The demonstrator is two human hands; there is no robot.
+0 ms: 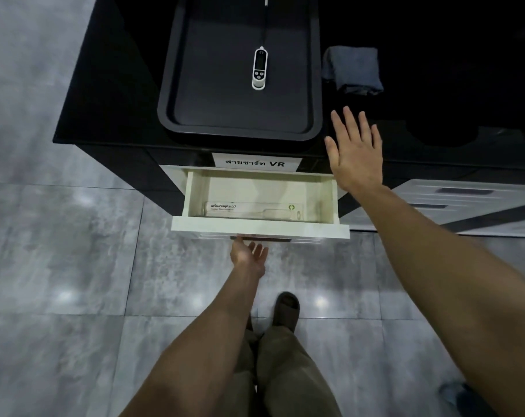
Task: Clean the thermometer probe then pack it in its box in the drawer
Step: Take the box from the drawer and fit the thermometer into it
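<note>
**Thermometer on the tray, drawer open**

The thermometer [259, 68] lies on the black rimmed tray [314, 85] atop the dark surface [120, 85], its thin probe pointing away from me. The pale open drawer [259, 228] holds a clear long box [253, 209]. My left hand [248, 251] reaches under the drawer front, fingers loose. My right hand [356, 153] hovers flat, fingers spread, holding nothing, near a folded grey cloth [352, 70].

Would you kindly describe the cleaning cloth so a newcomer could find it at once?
Start at the black countertop above the open drawer. Right of the black tray holding the thermometer lies the cloth: folded, grey-blue, the only soft item there.
</note>
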